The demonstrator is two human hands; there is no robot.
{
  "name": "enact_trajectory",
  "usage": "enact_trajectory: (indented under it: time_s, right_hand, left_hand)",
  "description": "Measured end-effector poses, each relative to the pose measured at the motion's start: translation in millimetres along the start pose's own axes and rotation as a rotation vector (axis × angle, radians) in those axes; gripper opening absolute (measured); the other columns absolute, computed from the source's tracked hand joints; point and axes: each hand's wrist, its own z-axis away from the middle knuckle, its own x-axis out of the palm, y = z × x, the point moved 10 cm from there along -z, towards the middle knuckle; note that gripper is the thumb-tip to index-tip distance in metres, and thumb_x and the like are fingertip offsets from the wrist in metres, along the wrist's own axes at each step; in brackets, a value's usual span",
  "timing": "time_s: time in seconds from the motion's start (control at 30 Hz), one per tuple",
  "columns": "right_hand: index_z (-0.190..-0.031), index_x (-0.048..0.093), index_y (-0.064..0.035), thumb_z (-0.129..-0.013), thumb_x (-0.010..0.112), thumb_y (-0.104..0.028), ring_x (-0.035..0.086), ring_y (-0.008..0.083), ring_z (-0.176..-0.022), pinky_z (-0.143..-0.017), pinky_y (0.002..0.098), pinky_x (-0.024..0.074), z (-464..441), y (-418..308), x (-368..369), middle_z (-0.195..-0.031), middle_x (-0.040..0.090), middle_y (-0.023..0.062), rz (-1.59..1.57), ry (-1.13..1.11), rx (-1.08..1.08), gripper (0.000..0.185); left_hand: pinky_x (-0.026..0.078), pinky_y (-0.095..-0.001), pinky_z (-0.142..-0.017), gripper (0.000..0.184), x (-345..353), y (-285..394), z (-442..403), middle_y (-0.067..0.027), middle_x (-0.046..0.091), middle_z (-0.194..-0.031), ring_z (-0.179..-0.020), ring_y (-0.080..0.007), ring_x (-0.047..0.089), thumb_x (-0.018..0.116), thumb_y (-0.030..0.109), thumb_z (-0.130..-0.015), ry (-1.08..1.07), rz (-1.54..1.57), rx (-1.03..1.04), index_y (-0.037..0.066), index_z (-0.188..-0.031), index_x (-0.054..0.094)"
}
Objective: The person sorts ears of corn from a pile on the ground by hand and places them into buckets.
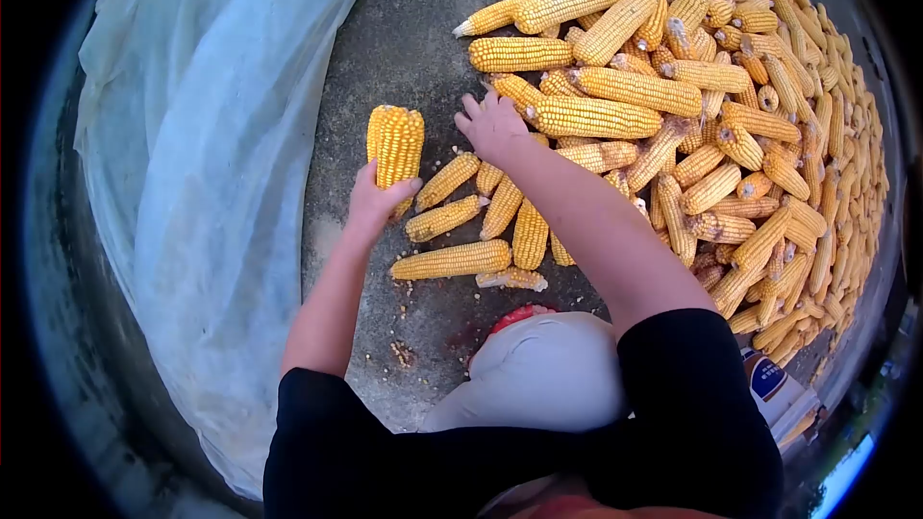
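Right, starting far left, a pale translucent plastic sheet (231,144) lies in long folds beside the bare grey floor (370,48). Just right of it comes the left hand (378,196), fingers and thumb closed on the bottom end of yellow corn, the held corn (395,142) standing upright above the fist; it looks like two cobs side by side, though they overlap too much to be certain. Below, loose kernels (402,354) are scattered on the floor, and a handful of loose cobs (450,262) lie between the left hand and the heap, pointing every which way. Over to the right hand (495,127), palm down at the near left edge of the corn pile (642,86), fingers spread apart, nothing visibly gripped, cobs right beside it. Its forearm (606,216) cuts across the view, hiding part of the pile, while a knee in pale trousers (548,370) blocks the floor below, a bit of red (519,315) showing at its upper edge. And far right, the pile sweeps round, with a white and blue printed package (772,386) at its lower end, partly behind the black sleeve (697,394).
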Motion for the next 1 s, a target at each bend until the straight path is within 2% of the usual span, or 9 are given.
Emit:
enact_trajectory:
  time_s: [0.17, 0.33, 0.43, 0.53, 0.57, 0.63, 0.7, 0.8, 1.0]
  right_hand:
    - [-0.116, 0.058, -0.0095, -0.089, 0.047, -0.016, 0.049, 0.0306, -0.104, -0.082, 0.0432, 0.0430, -22.8, 1.4, 21.8, -0.110, 0.055, 0.0101, 0.075, -0.180, -0.087, 0.030]
    - [-0.093, 0.055, -0.0048, -0.075, 0.057, -0.007, 0.053, 0.0295, -0.091, -0.083, 0.0354, 0.0460, 58.1, 5.0, -62.0, -0.096, 0.055, 0.0131, -0.385, 0.111, -0.147, 0.018]
    - [-0.093, 0.055, -0.0025, -0.068, 0.063, -0.005, 0.059, 0.0336, -0.089, -0.075, 0.0435, 0.0505, 195.2, -13.9, -29.7, -0.094, 0.057, 0.0129, -0.641, -0.424, -0.249, 0.026]
    - [-0.098, 0.060, -0.0054, -0.087, 0.048, -0.029, 0.063, 0.0305, -0.091, -0.078, 0.0393, 0.0493, 300.9, -32.6, 21.7, -0.092, 0.063, 0.0121, -0.340, -1.167, -0.396, 0.029]
    - [-0.100, 0.061, -0.0059, -0.090, 0.043, -0.033, 0.063, 0.0292, -0.091, -0.079, 0.0379, 0.0483, 289.4, -43.3, 5.3, -0.092, 0.064, 0.0122, -0.272, -1.178, -0.510, 0.034]
    - [-0.110, 0.054, -0.0059, -0.085, 0.049, -0.021, 0.057, 0.0276, -0.104, -0.086, 0.0408, 0.0431, 176.4, -50.1, -22.2, -0.106, 0.060, 0.0133, -0.509, -0.369, -0.208, 0.029]
    - [-0.127, 0.044, -0.0095, -0.087, 0.045, -0.016, 0.042, 0.0308, -0.120, -0.097, 0.0476, 0.0336, 100.2, -76.1, -60.0, -0.125, 0.048, 0.0168, -0.260, 0.267, -0.342, 0.041]
    - [-0.134, 0.038, -0.0103, -0.085, 0.047, -0.011, 0.040, 0.0308, -0.123, -0.101, 0.0499, 0.0288, 51.3, -108.3, 2.2, -0.133, 0.044, 0.0167, -0.141, 0.203, -0.306, 0.050]
    - [-0.124, 0.047, -0.0101, -0.088, 0.047, -0.019, 0.049, 0.0272, -0.102, -0.088, 0.0485, 0.0334, 41.4, -136.6, 0.3, -0.099, 0.058, 0.0088, 0.031, 0.078, -0.452, 0.037]
  left_hand:
    - [0.047, -0.0297, -0.082, 0.053, -9.4, -17.3, 69.9, -0.0056, 0.061, -0.101, -0.090, -0.0141, 0.059, 0.075, 0.021, -0.071, 0.101, 0.301, -0.171, 0.002, -0.115, 0.052]
    - [0.046, -0.0296, -0.082, 0.052, -14.5, -34.1, 49.5, -0.0053, 0.059, -0.103, -0.091, -0.0135, 0.057, 0.073, 0.019, -0.074, 0.044, 0.393, -0.188, 0.001, -0.116, 0.050]
    - [0.045, -0.0299, -0.081, 0.051, -21.7, -35.1, 39.1, -0.0049, 0.058, -0.103, -0.091, -0.0132, 0.056, 0.072, 0.020, -0.074, 0.092, 0.384, -0.192, 0.001, -0.115, 0.049]
    - [0.045, -0.0303, -0.081, 0.051, -19.0, -31.9, 30.6, -0.0046, 0.058, -0.103, -0.091, -0.0133, 0.056, 0.072, 0.022, -0.075, 0.145, 0.419, -0.183, 0.000, -0.115, 0.049]
    - [0.045, -0.0303, -0.081, 0.051, -17.0, -32.0, 29.8, -0.0045, 0.057, -0.103, -0.091, -0.0135, 0.055, 0.072, 0.022, -0.075, 0.150, 0.442, -0.187, 0.000, -0.115, 0.049]
    - [0.044, -0.0301, -0.082, 0.052, -12.1, -34.8, 27.4, -0.0048, 0.057, -0.103, -0.091, -0.0140, 0.055, 0.072, 0.022, -0.075, 0.145, 0.456, -0.195, 0.001, -0.116, 0.048]
    - [0.044, -0.0302, -0.082, 0.051, -13.6, -27.8, 28.2, -0.0055, 0.057, -0.103, -0.090, -0.0141, 0.056, 0.071, 0.021, -0.076, 0.144, 0.540, -0.125, 0.001, -0.117, 0.048]
    - [0.044, -0.0312, -0.083, 0.049, -27.4, -7.2, 43.9, -0.0055, 0.058, -0.102, -0.091, -0.0142, 0.056, 0.070, 0.019, -0.077, 0.197, 0.534, -0.075, 0.002, -0.117, 0.048]
    - [0.045, -0.0326, -0.084, 0.049, -36.0, 13.5, 60.3, -0.0061, 0.058, -0.104, -0.093, -0.0164, 0.057, 0.070, 0.016, -0.076, 0.263, 0.594, 0.043, 0.002, -0.117, 0.047]
